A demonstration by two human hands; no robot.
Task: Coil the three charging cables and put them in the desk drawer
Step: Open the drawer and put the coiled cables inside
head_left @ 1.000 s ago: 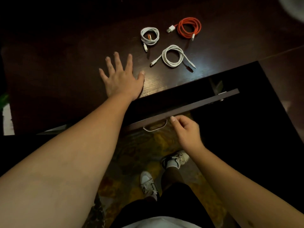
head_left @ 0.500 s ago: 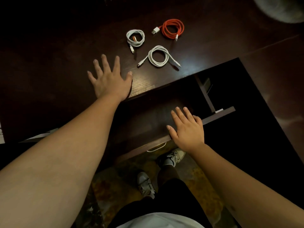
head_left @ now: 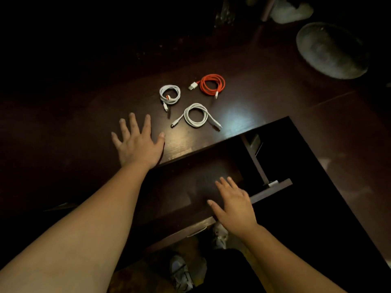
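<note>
Dark desk [head_left: 275,98]: three coiled cables [head_left: 195,115] lie behind your open drawer [head_left: 190,187] (nothing stowed); left hand [head_left: 137,148] flat, right hand [head_left: 233,206] spread, both empty.

Bare forearms, dark clothes, pale trainers

The person's left hand [head_left: 137,146] and right hand [head_left: 233,205] are bare, the forearms sleeveless and without rings or watch. Below show dark shorts [head_left: 224,271], a white shirt hem, and light-coloured trainers [head_left: 182,273].
</note>
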